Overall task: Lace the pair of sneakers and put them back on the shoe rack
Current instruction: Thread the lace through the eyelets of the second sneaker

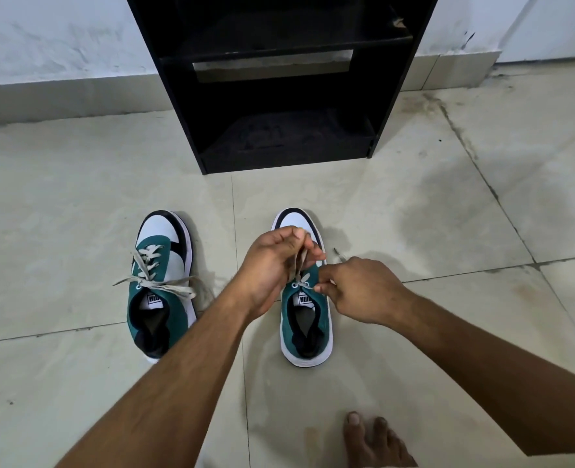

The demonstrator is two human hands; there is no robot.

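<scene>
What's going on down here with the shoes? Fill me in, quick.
A person is lacing a pair of teal and white sneakers on the tiled floor. Both hands work on the right sneaker: the left hand pinches its lace up over the toe, and the right hand grips the lace near the top eyelets. The left sneaker sits laced with loose ends. The black shoe rack stands beyond them.

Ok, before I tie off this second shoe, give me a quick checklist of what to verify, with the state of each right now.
1. Left sneaker laced, ends loose across the top: ok.
2. Right sneaker lace threaded to the top eyelets: cannot tell, hands cover it.
3. Left hand pinching the lace upward: ok.
4. Right hand gripping at the eyelet: ok.
5. Shoe rack bottom shelf free: ok.
6. Both sneakers upright on the floor: ok.
</scene>
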